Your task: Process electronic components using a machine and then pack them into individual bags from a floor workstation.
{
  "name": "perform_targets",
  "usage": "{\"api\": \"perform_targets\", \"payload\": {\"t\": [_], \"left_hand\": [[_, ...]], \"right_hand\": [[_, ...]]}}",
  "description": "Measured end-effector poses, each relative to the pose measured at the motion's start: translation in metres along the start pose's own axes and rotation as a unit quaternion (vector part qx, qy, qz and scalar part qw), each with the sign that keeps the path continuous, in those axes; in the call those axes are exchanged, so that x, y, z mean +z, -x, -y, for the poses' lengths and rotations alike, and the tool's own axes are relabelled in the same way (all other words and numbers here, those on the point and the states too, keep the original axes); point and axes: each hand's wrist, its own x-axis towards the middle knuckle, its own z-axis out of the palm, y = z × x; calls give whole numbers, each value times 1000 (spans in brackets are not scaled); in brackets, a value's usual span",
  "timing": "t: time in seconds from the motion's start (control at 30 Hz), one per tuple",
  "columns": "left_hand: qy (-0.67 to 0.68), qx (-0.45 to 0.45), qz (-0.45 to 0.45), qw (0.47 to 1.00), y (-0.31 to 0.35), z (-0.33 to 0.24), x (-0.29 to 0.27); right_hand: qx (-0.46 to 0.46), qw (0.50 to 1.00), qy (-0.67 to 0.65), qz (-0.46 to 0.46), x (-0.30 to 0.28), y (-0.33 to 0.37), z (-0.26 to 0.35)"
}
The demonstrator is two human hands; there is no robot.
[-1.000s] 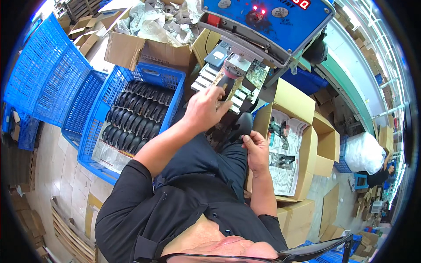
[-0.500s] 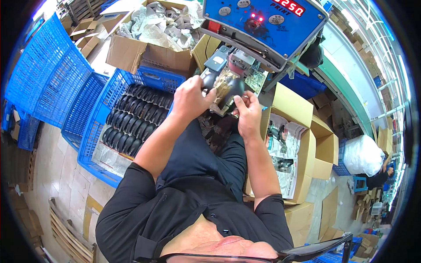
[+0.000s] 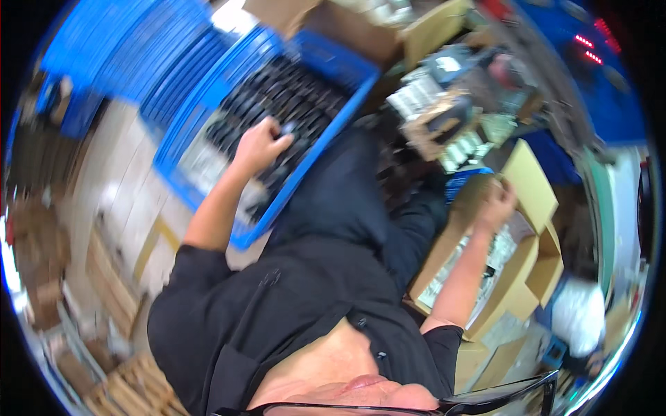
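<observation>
Over the blue plastic crate [image 3: 316,161] on my left, my left hand [image 3: 260,144] has its thumb and fingers closed around one of the black curved parts [image 3: 287,130]. Beneath it, rows of similar black parts [image 3: 295,97] fill the crate, smeared by motion. My right hand [image 3: 495,204] hangs over the far end of an open cardboard box [image 3: 517,284] on my right. Its fingers are bent and blurred, so I cannot tell whether anything is in them. Ahead, a dark rounded piece [image 3: 451,119] rests on the machine's fixture [image 3: 424,133].
A blue machine panel [image 3: 590,83] with red lights leans over the upper right. Stacked blue crates [image 3: 132,55] rise at the upper left. Paper and small dark items lie inside the cardboard box. A white bulky bag [image 3: 578,315] stands farther right, and a wooden pallet [image 3: 139,388] at the lower left.
Both hands have left the black part at the machine. My left hand has moved left to the crate, my right hand to the cardboard box. The whole view has swung left.
</observation>
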Motion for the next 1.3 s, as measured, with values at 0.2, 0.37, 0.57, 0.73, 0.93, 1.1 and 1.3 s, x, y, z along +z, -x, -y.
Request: {"api": "perform_targets", "payload": {"t": [0.2,0.37,0.57,0.73,0.93,1.1,1.3], "left_hand": [[-199,-124,163,958,54,85,-15],[-301,-131,260,908,76,130,15],[-310,-143,334,878,86,130,37],[-300,-144,314,889,103,149,54],[-328,-90,330,881,84,157,66],[-284,-107,220,927,96,118,53],[-278,-93,237,926,80,74,44]], "right_hand": [[143,962,204,114,-71,7,-182],[123,862,431,236,-69,54,-227],[140,865,419,237,-70,58,-208],[116,885,415,175,-63,63,-181],[27,912,397,104,-103,66,-240],[124,898,365,215,-70,43,-221],[190,874,415,166,-66,58,-179]]}}
